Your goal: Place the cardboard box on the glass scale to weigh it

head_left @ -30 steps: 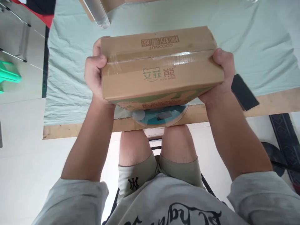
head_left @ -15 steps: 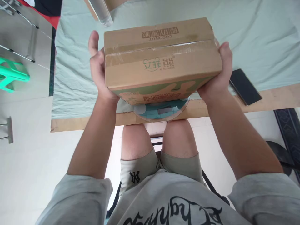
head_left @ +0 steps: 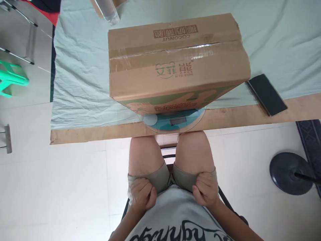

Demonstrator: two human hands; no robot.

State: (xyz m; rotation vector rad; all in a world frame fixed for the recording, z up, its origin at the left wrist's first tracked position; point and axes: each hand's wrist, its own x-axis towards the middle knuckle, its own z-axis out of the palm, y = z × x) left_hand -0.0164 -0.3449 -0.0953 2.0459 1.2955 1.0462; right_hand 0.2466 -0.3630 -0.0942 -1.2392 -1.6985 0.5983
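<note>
the big brown cardboard box (head_left: 175, 62) with clear tape along its top and green print on its side sits on the round blue-green glass scale (head_left: 173, 119). the scale lies at the near edge of the surface (head_left: 87, 135), which is a wooden top with a pale green cloth (head_left: 77, 83) spread over it. no hand touches the box.

the left hand (head_left: 141, 194) rests on the left thigh, at the hem of the grey-green shorts (head_left: 160, 177). its fingers (head_left: 147, 197) are curled in tight, like a loose fist, and hold nothing. the right hand (head_left: 204, 190) rests on the right thigh in the same way. its fingers (head_left: 199, 195) are curled in too, and hold nothing. both hands are well apart from the box.

a flat black phone (head_left: 266, 94) lies on the surface just beside the right end of the box. a clear plastic bottle (head_left: 106, 11) lies at the far edge, behind the box. a green plastic stool (head_left: 11, 78) stands on the floor to the left. a round black stand base (head_left: 291, 172) sits on the floor to the right.
</note>
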